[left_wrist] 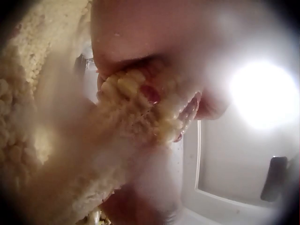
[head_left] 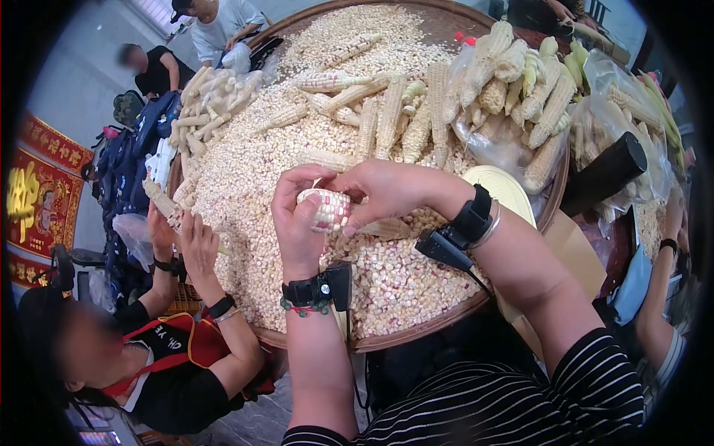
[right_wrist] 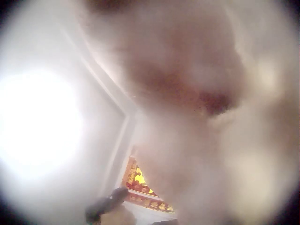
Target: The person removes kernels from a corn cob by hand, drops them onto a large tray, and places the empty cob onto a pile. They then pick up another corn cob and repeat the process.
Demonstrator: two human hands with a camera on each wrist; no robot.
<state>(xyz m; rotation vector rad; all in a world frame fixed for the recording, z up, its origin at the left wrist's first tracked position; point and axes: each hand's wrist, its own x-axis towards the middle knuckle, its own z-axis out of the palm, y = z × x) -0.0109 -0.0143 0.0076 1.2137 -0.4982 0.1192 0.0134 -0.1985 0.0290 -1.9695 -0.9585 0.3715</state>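
Over the heap of loose kernels (head_left: 387, 290), my two hands hold one corn cob (head_left: 332, 212) with white and reddish kernels between them. The left hand (head_left: 291, 223) grips it from the left, thumb lying along the kernels. From the right, my right hand (head_left: 383, 186) curls its fingers and thumb round the other end. In the left wrist view the corn cob (left_wrist: 140, 101) shows a stretch bare of kernels beside pale ones and a red one; blur hides much of it. The right wrist view shows the right hand (right_wrist: 178, 93) only as a blur, its hold hidden.
A wide round tray (head_left: 401, 340) bears the kernels. Stripped cobs (head_left: 390, 119) lie beyond my hands, and a bag of cobs (head_left: 513, 97) stands at the right. Another person's hands (head_left: 195, 245) work a cob (head_left: 162, 202) at the left. A black cylinder (head_left: 606, 175) juts in at right.
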